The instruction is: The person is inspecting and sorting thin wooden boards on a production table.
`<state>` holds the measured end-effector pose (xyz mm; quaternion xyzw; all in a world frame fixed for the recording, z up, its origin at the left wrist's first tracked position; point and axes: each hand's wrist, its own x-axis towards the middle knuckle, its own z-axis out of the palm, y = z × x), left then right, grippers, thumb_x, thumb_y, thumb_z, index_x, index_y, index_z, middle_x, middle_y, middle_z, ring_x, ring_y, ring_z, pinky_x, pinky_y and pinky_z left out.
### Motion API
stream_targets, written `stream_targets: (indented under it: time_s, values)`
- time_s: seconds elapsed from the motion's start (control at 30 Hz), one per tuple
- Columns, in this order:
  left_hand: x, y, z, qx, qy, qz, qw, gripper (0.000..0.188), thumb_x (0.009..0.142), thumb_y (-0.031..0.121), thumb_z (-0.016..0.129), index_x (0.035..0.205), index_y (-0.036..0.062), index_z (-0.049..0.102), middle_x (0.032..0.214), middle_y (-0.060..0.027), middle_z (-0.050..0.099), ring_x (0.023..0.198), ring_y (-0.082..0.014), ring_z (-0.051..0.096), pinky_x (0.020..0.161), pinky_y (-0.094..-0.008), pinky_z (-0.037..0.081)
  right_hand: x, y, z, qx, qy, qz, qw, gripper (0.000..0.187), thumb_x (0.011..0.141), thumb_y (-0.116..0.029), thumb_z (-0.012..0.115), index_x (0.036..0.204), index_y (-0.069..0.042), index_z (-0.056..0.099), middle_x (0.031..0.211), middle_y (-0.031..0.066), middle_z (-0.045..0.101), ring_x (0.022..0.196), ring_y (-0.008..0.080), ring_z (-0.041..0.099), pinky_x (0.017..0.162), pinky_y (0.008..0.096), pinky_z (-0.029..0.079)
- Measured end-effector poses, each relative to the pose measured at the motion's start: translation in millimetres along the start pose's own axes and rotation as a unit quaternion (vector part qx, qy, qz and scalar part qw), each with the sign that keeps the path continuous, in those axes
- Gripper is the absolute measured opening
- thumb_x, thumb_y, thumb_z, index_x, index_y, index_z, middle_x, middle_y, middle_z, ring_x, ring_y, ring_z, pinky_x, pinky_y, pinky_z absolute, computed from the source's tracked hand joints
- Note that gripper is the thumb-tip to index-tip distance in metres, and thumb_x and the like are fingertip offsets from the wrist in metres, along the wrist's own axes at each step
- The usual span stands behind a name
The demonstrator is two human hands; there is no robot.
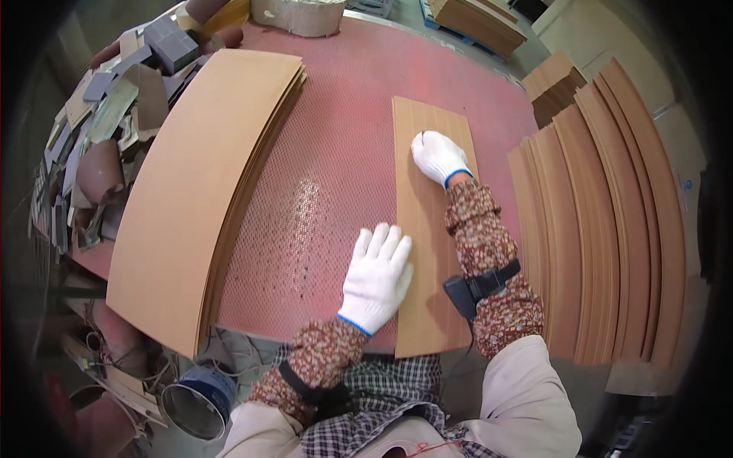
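A long, narrow tan wooden board [427, 298] lies lengthwise in front of me on the red mesh-patterned tabletop [336, 114]. My left hand [376, 275], in a white knit glove, is at the board's left edge with its fingers stretched out, holding nothing. Farther up, my right hand [440, 156], also gloved, is closed over the upper part of the board. Its fingers are curled under, and whatever they may hold is hidden. To the left, a stack of wide tan boards [202, 153] lies along the table.
Several rows of stacked boards [588, 229] stand at the right. Offcuts and grey blocks [169, 43] are heaped at the far left. A whitish round object [298, 14] sits at the table's far edge. Below left stand a blue bucket [200, 397] and cables [237, 355].
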<state>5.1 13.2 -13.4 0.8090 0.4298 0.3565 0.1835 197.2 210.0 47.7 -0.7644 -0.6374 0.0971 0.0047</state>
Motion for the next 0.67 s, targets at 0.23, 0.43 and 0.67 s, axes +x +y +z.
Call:
stream_targets:
  time_s: [0.23, 0.43, 0.67]
  values:
    - [-2, -2, 6, 0.016, 0.057, 0.033, 0.998, 0.037, 0.09, 0.014, 0.071, 0.124, 0.0014, 0.065, 0.13, -0.0174, 0.065, 0.13, -0.0387, 0.058, 0.116, -0.0534, 0.041, -159, 3, 30, -0.006, -0.005, 0.017, 1.0, 0.049, 0.111, -0.042, 0.041, 0.114, -0.005, 0.073, 0.109, 0.0257, 0.078, 0.104, 0.0476, 0.074, 0.093, 0.0594, 0.057]
    - [8, -12, 11, 0.041, 0.076, 0.05, 0.995, 0.035, 0.092, 0.019, 0.069, 0.123, 0.0017, 0.065, 0.127, -0.0157, 0.066, 0.128, -0.0365, 0.058, 0.114, -0.051, 0.042, -277, 4, 43, -0.013, -0.012, 0.013, 1.0, 0.048, 0.112, -0.042, 0.044, 0.104, -0.003, 0.07, 0.088, 0.0266, 0.077, 0.084, 0.0461, 0.076, 0.079, 0.0584, 0.059]
    - [2, -12, 3, 0.015, -0.052, -0.01, 0.999, 0.037, 0.094, 0.021, 0.068, 0.127, 0.0039, 0.066, 0.135, -0.0164, 0.065, 0.137, -0.0354, 0.054, 0.122, -0.0494, 0.037, -382, 9, 63, -0.032, -0.022, 0.004, 0.999, 0.037, 0.11, -0.038, 0.054, 0.096, -0.005, 0.066, 0.068, 0.0194, 0.072, 0.061, 0.0384, 0.073, 0.062, 0.0529, 0.059]
